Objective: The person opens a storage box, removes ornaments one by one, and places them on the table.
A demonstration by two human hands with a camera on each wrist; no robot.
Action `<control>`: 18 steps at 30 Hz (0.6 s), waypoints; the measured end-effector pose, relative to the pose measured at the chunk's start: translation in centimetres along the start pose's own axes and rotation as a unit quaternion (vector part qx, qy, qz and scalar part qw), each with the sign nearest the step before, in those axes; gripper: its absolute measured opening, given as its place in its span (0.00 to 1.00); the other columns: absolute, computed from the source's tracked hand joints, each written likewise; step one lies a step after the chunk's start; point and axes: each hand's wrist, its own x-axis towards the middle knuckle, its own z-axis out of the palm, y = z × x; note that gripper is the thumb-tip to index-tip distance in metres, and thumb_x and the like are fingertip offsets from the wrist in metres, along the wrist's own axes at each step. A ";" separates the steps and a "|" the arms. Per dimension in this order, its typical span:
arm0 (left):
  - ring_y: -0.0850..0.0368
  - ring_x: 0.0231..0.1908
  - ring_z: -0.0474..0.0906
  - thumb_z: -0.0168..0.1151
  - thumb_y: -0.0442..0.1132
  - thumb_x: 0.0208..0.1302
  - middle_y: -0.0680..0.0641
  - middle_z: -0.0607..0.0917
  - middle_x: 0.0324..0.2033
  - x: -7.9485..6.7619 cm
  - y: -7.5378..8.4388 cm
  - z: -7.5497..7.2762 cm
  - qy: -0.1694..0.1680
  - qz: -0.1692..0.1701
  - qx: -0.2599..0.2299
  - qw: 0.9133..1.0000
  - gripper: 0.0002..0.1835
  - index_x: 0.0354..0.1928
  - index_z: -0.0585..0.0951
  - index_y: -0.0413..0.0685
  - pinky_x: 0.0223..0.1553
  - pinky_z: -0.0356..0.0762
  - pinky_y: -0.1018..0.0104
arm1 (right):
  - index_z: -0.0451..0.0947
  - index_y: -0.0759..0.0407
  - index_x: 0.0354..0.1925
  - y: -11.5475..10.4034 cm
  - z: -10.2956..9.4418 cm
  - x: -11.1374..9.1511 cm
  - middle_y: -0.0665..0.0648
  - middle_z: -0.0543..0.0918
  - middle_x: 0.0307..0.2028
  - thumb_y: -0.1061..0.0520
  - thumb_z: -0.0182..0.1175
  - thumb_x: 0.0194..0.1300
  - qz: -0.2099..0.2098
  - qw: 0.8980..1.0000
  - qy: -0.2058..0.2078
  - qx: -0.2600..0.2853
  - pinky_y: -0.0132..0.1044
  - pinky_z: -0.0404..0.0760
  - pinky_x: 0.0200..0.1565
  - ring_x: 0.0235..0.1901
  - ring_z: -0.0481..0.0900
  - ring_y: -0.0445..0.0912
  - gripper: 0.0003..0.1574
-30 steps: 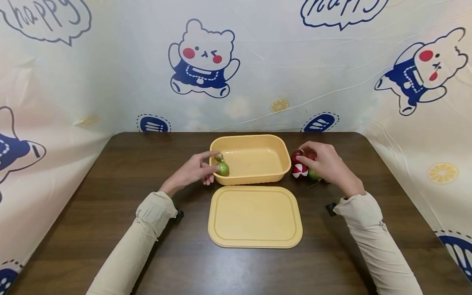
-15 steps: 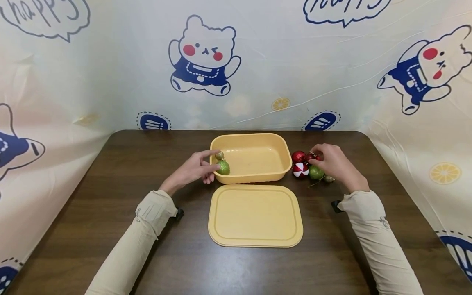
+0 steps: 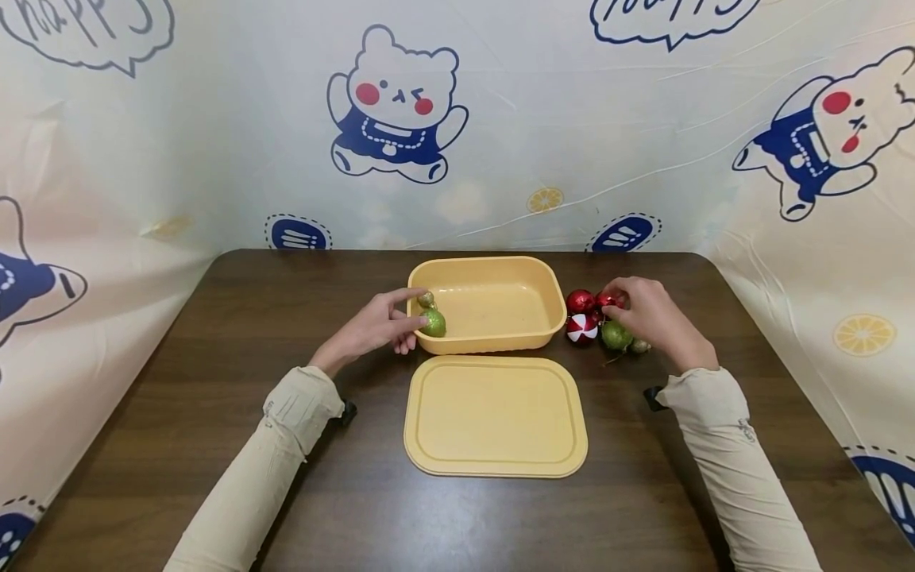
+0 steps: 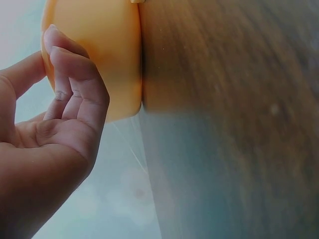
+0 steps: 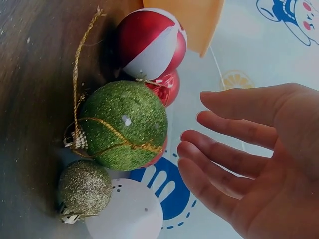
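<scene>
At the left end of a yellow plastic box point(image 3: 500, 343), my left hand point(image 3: 368, 326) holds the wall, thumb and index finger over the rim. In the left wrist view the other fingers curl against the outer wall point(image 4: 122, 74). Inside, beside the fingertips, lie a green glitter bauble point(image 3: 434, 324) and a small gold bauble point(image 3: 426, 300). My right hand point(image 3: 646, 314) hovers over several baubles right of the box: red point(image 3: 581, 301), red-and-white point(image 3: 581, 329), green point(image 3: 615, 335) and gold point(image 5: 85, 188). Its fingers are loosely bent, with nothing visible between them in the right wrist view.
A yellow lid point(image 3: 496, 417) lies flat in front of the box on the dark wooden table point(image 3: 343, 500). In the right wrist view a white ball point(image 5: 127, 211) sits behind the gold bauble. A printed curtain point(image 3: 500, 119) hangs behind the table.
My right hand has shifted right from the left red bauble, uncovering more of the bauble group. The left hand stays at the box wall.
</scene>
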 end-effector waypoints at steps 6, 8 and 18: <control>0.49 0.19 0.78 0.63 0.42 0.71 0.40 0.83 0.21 0.1 0.1 -0.1 -0.004 0.005 0.001 1.000 0.34 0.74 0.62 0.44 0.24 0.82 0.57 | 0.81 0.68 0.49 -0.6 -0.2 -0.2 0.67 0.83 0.43 0.61 0.65 0.66 -0.008 1.000 0.023 0.011 0.53 0.83 0.43 0.39 0.79 0.56 0.15; 0.50 0.19 0.77 0.63 0.43 0.71 0.40 0.82 0.21 0.1 0.1 -0.1 -0.004 0.006 0.004 1.000 0.34 0.74 0.62 0.45 0.24 0.81 0.58 | 0.81 0.67 0.49 -1.0 -0.3 -0.3 0.67 0.83 0.45 0.61 0.65 0.66 -0.010 0.999 0.030 0.014 0.54 0.83 0.45 0.41 0.79 0.57 0.15; 0.56 0.15 0.70 0.62 0.42 0.71 0.46 0.77 0.17 0.0 0.4 0.0 0.002 -0.003 0.021 1.000 0.34 0.74 0.62 0.44 0.19 0.73 0.64 | 0.81 0.68 0.49 -3.7 -0.5 -0.1 0.67 0.83 0.46 0.62 0.64 0.67 -0.044 0.998 0.039 0.037 0.55 0.82 0.49 0.45 0.80 0.59 0.14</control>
